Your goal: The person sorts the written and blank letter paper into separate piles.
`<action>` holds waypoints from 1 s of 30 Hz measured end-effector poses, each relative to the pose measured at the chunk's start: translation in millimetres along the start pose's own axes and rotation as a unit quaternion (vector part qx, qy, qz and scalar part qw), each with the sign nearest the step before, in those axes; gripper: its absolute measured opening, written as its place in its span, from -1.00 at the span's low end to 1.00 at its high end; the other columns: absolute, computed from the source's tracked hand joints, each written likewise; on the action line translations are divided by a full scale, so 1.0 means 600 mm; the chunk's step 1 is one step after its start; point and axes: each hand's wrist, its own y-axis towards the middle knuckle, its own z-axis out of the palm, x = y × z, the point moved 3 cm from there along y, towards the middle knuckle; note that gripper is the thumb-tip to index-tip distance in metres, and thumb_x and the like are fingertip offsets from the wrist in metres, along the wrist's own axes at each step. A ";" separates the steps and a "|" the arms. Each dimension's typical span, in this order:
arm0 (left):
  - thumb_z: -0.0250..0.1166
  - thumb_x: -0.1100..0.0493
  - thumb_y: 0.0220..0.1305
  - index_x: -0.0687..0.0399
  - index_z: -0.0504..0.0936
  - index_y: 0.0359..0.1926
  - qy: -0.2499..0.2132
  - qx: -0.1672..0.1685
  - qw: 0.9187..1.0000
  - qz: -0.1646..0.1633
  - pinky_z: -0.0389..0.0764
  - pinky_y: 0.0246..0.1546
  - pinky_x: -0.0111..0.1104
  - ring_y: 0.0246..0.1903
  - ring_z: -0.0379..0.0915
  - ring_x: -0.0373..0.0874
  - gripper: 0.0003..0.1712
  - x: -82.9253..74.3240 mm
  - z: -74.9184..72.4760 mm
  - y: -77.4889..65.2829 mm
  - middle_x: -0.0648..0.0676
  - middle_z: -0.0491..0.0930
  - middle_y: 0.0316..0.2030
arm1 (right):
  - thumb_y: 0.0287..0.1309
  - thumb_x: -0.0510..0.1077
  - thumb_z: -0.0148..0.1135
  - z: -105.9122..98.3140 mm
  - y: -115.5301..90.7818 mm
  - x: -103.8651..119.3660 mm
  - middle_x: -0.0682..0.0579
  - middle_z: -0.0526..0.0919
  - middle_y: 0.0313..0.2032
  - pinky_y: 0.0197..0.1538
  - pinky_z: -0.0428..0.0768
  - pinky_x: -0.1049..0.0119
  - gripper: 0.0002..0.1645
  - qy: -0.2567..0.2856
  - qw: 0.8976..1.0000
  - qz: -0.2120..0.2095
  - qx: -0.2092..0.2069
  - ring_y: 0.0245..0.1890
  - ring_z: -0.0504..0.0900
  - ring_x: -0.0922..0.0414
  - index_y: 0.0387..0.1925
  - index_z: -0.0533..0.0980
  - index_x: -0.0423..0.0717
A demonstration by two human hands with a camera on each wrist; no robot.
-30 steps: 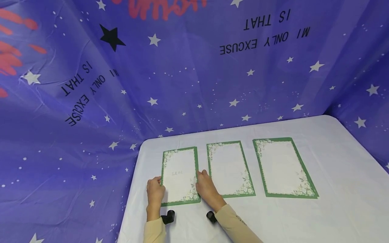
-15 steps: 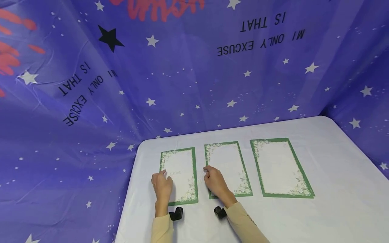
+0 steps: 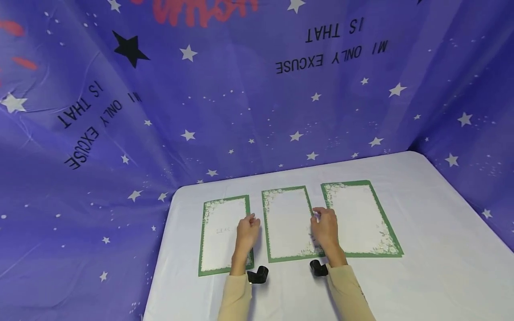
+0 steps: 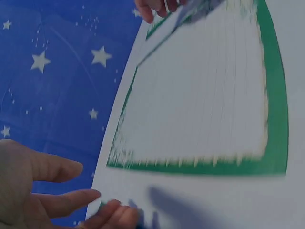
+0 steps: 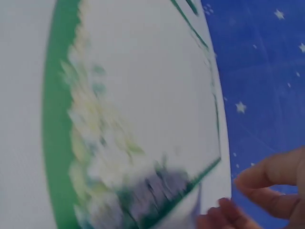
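Observation:
Three cream sheets with green borders and printed flowers lie in a row on the white table. Faint writing marks the left sheet; the middle sheet and right sheet show none. My left hand is over the gap between left and middle sheets, its forearm covering the left sheet's lower right corner. Over the gap between middle and right sheets hovers my right hand, hiding part of both edges. Neither hand holds anything; in the wrist views the left hand and right hand have loosely bent, parted fingers.
The white-covered table ends against a blue-purple curtain with stars and lettering. A black wrist mount sits on each wrist, the left mount and right mount.
Both hands have left the edges of the left sheet and moved right, now on either side of the middle sheet. The sheets have kept their arrangement; the head view has shifted slightly.

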 end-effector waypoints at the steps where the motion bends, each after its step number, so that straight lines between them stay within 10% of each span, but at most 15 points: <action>1: 0.18 0.30 0.44 0.65 0.52 0.21 0.000 0.002 1.000 -0.003 0.62 0.07 0.03 0.03 0.61 0.28 -0.52 -0.003 0.004 -0.002 0.43 0.66 -0.01 | 0.22 -0.42 0.12 -0.005 0.001 -0.002 -0.48 0.56 -0.09 0.07 0.48 -0.22 -0.61 -0.003 1.000 0.009 0.007 -0.02 0.52 -0.36 0.05 0.57 -0.58; 10: 0.23 0.25 0.37 0.52 0.70 0.00 0.012 0.011 0.998 -0.056 0.67 -0.20 -0.14 -0.26 0.64 0.05 -0.63 -0.009 0.021 -0.012 0.35 0.72 -0.22 | 0.24 -0.40 0.08 -0.019 -0.002 0.003 -0.58 0.56 0.09 0.24 0.48 -0.32 -0.52 -0.041 0.993 0.076 0.076 0.23 0.47 -0.50 0.13 0.51 -0.66; 24: 0.14 0.23 0.45 0.54 0.61 0.19 -0.002 0.070 0.994 -0.090 0.67 -0.25 -0.26 -0.31 0.62 -0.02 -0.54 -0.009 0.027 -0.021 0.40 0.67 0.00 | 0.12 -0.43 0.00 -0.012 -0.010 -0.006 -0.35 0.68 -0.10 -0.15 0.56 0.00 -0.43 0.007 0.988 0.107 0.108 -0.17 0.60 -0.18 0.18 0.54 -0.57; 30: 0.21 0.33 0.37 0.54 0.57 0.23 -0.017 0.078 0.993 -0.084 0.61 -0.33 -0.34 -0.44 0.45 -0.18 -0.53 -0.005 0.032 -0.025 0.21 0.63 -0.29 | 0.06 -0.45 0.01 -0.016 -0.011 -0.010 -0.29 0.67 -0.21 -0.16 0.50 0.04 -0.44 0.017 0.991 0.102 0.090 -0.21 0.55 -0.17 0.12 0.57 -0.57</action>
